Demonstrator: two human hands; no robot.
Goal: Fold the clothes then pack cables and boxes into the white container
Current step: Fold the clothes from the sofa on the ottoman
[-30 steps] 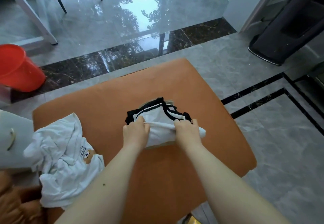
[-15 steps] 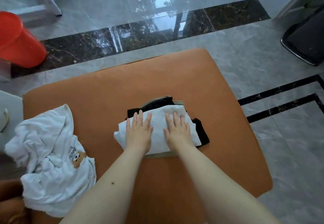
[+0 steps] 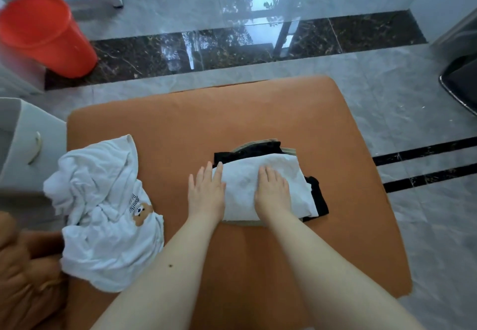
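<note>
Our left hand (image 3: 205, 192) and right hand (image 3: 271, 192) lie spread flat on the folded white garment (image 3: 268, 187) mid-worktop (image 3: 232, 112). We should smooth outward with even pressure. The crumpled bear shirt (image 3: 103, 216) waits at the left edge.

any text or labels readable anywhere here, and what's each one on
Crumpled white shirt: dark print beside the bear graphic, turned sideways and creased; only "BEA" at the end of one line can be guessed, the rest is unreadable.
Folded white garment under both hands: no text visible.
Red bucket: no text visible.
</note>
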